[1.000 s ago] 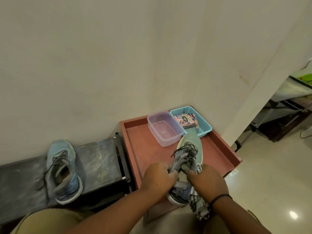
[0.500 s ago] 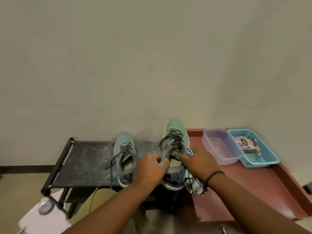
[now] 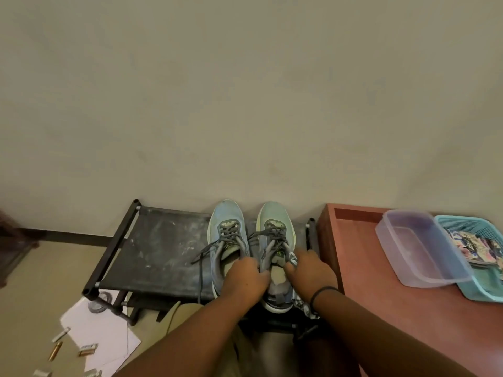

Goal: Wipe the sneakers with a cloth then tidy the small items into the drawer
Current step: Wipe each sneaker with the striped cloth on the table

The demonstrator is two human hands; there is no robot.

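Side by side, two pale teal sneakers, the left sneaker [image 3: 227, 240] and the right sneaker [image 3: 275, 238], sat on the black rack [image 3: 152, 254], grey laces loose. The left hand [image 3: 246, 278] and the right hand [image 3: 310, 270] gripped the right sneaker's collar, a checked cloth [image 3: 303, 306] under the right wrist. No legible writing.

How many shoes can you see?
2. The left sneaker sits on the black rack. The right sneaker is right beside it, gripped by both the left hand and right hand.

Single head view, looking forward and down, close over rack [image 3: 152, 257]
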